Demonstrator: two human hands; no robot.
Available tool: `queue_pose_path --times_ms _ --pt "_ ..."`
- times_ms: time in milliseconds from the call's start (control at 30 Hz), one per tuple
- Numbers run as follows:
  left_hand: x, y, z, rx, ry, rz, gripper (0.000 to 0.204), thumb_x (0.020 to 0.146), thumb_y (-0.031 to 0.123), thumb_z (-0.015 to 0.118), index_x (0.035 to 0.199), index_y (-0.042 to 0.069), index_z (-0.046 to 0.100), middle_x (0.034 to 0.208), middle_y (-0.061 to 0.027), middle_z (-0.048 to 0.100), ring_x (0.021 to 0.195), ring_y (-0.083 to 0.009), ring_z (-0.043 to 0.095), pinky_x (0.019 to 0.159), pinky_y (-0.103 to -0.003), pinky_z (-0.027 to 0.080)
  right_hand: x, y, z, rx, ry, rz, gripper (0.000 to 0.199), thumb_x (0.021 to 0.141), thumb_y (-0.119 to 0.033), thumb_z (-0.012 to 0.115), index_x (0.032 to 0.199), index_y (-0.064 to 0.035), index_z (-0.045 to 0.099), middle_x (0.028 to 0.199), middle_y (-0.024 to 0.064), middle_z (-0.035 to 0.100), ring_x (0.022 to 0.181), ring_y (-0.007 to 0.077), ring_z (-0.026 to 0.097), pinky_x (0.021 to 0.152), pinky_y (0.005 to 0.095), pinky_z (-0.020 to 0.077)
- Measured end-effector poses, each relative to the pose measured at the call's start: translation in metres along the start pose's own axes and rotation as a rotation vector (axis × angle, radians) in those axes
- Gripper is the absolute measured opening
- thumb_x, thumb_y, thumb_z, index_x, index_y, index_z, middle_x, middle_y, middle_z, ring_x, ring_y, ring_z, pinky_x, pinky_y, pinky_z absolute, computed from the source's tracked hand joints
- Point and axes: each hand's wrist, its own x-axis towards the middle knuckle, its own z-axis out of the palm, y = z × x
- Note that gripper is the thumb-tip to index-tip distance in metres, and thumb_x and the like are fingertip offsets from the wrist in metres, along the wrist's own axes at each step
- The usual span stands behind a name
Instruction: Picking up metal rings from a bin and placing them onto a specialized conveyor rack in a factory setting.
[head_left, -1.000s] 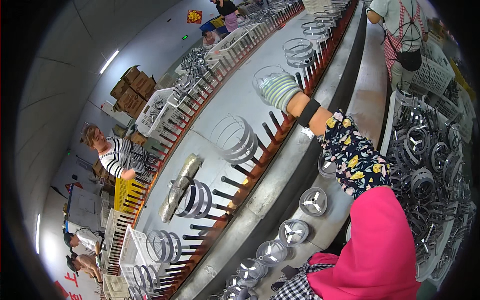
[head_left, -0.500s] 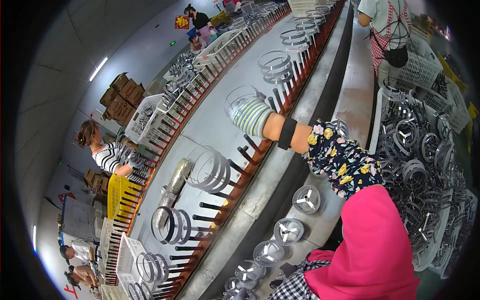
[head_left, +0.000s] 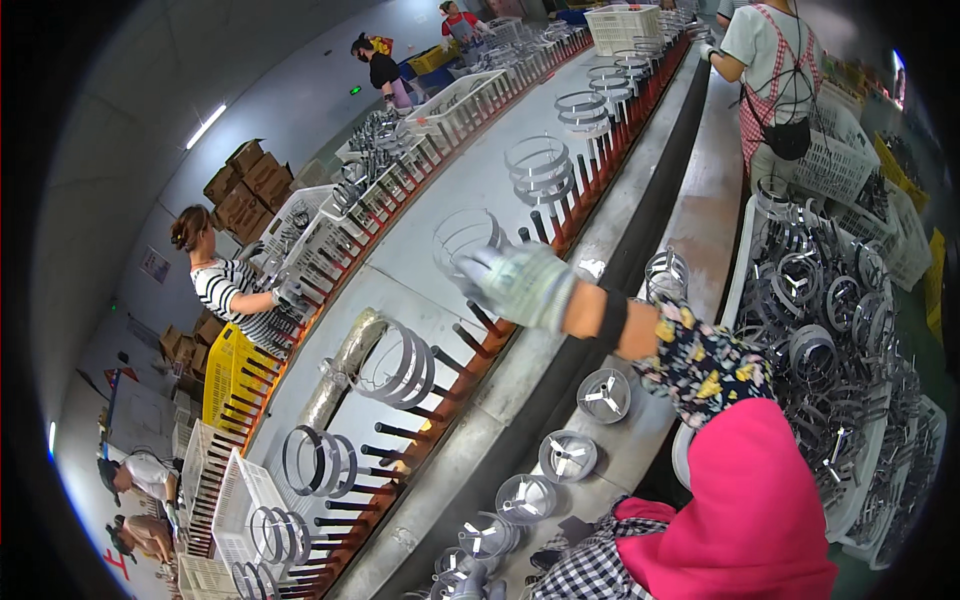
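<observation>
My right hand [head_left: 525, 287], in a pale striped glove, reaches over the conveyor with its fingers stretched out. Just beyond the fingertips stands a metal ring frame [head_left: 466, 216], partly hidden by the glove. The conveyor's edge carries a row of upright dark rods [head_left: 470, 340]; more ring frames [head_left: 400, 366] sit along it. At the lower edge, my left hand [head_left: 474, 584] in a grey glove shows only in part, against round parts with white three-armed hubs [head_left: 567, 455] lined up on the metal ledge. Whether it grips one is hidden.
A large white crate [head_left: 740, 300] heaped with ring parts stands on my right. A co-worker in a checked apron [head_left: 770, 90] stands ahead. Across the conveyor, a person in a striped top [head_left: 225, 295] works by white and yellow crates [head_left: 240, 385]. A silvery wrapped tube [head_left: 345, 370] lies on the conveyor.
My right hand has drawn back from the ring frame, nearer to me, its fingers no longer around it. The rods and ring frames have shifted toward the lower left.
</observation>
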Motion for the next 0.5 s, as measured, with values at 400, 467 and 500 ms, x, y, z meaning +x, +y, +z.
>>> queue_pose_path --times_ms 400,467,500 --pt "0.008 0.012 -0.039 0.298 -0.058 0.109 0.04 0.082 0.015 0.058 0.122 0.014 0.054 0.107 -0.0159 0.059 0.091 -0.0299 0.059 0.076 -0.038 0.047 -0.036 0.072 0.015 0.183 0.111 0.429 0.024 0.088 -0.027 0.049 0.104 -0.0122 0.06 0.095 0.0148 0.065 0.087 0.035 0.061 0.076 0.0453 0.0484" --pt "0.017 0.013 -0.045 0.428 -0.031 0.174 0.041 0.081 0.019 0.06 0.121 0.013 0.055 0.108 -0.016 0.06 0.091 -0.0314 0.06 0.078 -0.039 0.048 -0.042 0.114 0.009 0.317 0.342 0.647 0.027 0.078 -0.018 0.062 0.103 -0.0078 0.064 0.094 0.0168 0.065 0.089 0.0331 0.061 0.081 0.0387 0.0486" --pt "0.031 0.018 -0.047 0.549 -0.018 0.28 0.043 0.079 0.023 0.062 0.12 0.013 0.055 0.109 -0.0161 0.061 0.091 -0.0329 0.06 0.079 -0.04 0.048 -0.073 0.182 0.003 -0.27 0.091 0.692 0.034 0.074 -0.016 0.061 0.107 -0.0078 0.065 0.096 0.0157 0.066 0.089 0.0311 0.062 0.084 0.0382 0.048"
